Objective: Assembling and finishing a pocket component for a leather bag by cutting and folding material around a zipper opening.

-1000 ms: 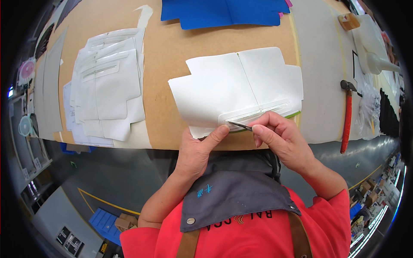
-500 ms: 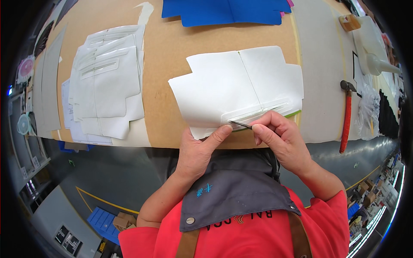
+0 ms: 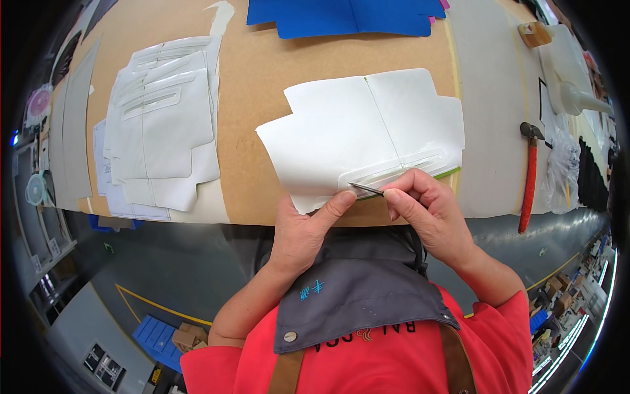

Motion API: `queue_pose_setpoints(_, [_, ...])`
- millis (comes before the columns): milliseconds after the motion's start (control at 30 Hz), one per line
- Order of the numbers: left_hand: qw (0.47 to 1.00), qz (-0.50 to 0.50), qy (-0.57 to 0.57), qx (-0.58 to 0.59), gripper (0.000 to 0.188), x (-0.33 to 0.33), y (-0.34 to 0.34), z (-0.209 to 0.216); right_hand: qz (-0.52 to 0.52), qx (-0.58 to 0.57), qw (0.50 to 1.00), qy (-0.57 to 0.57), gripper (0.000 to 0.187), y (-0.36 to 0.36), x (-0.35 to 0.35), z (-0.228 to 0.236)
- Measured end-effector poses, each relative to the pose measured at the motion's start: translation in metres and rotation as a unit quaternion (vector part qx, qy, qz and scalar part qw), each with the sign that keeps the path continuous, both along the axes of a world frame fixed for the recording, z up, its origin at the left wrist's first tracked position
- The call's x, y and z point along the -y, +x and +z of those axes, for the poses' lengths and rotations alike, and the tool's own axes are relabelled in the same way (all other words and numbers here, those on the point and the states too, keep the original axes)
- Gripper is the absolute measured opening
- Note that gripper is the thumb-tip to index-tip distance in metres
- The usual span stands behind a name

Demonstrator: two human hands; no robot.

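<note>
A white sheet panel (image 3: 335, 125) with notched corners lies at the near table edge, a seam line running across it. Along its near side is a long stitched slot (image 3: 394, 170), with a green edge (image 3: 449, 173) showing beyond it at the right. My left hand (image 3: 308, 226) pinches the panel's near edge, thumb on top and fingers hidden underneath. Between the thumb and fingers of my right hand (image 3: 423, 203) is a thin dark pointed tool (image 3: 367, 189). Its tip touches or hovers just over the slot's left end, close to my left thumb; I cannot tell which.
Similar white panels (image 3: 170, 148) are stacked on the left over papers. A blue panel (image 3: 348, 16) lies at the far side. On the right are a red-handled hammer (image 3: 529, 177), a white plastic bottle (image 3: 566, 72) and clear plastic wrap (image 3: 558, 161).
Almost nothing differs. The tool's tip has shifted very slightly at the slot's left end, and both hands keep their places.
</note>
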State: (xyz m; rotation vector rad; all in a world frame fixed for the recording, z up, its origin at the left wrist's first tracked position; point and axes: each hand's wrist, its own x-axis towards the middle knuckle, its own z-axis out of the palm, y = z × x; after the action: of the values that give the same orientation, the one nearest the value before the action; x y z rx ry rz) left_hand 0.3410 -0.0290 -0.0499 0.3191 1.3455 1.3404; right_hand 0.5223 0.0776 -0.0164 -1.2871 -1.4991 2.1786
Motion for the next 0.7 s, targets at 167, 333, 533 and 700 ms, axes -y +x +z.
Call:
queue_pose_setpoints(167, [1.000, 0.006, 0.000, -0.003, 0.027, 0.000, 0.001, -0.001, -0.009, 0.013, 1.000, -0.008, 0.017, -0.001, 0.001, 0.000])
queue_pose_setpoints(333, [0.998, -0.014, -0.028, 0.049, 0.044, -0.002, -0.008, 0.003, -0.002, 0.016, 1.000, -0.014, 0.016, 0.003, -0.004, 0.005])
queue_pose_setpoints(533, [0.938, -0.329, -0.040, -0.098, 0.052, -0.086, -0.119, 0.027, -0.011, -0.001, 0.985, 0.172, 0.012, 0.031, -0.033, 0.019])
queue_pose_setpoints(700, [0.816, -0.479, 0.045, -0.321, 0.055, -0.205, -0.114, 0.035, 0.154, -0.015, 0.841, 0.519, 0.017, 0.000, -0.042, -0.021])
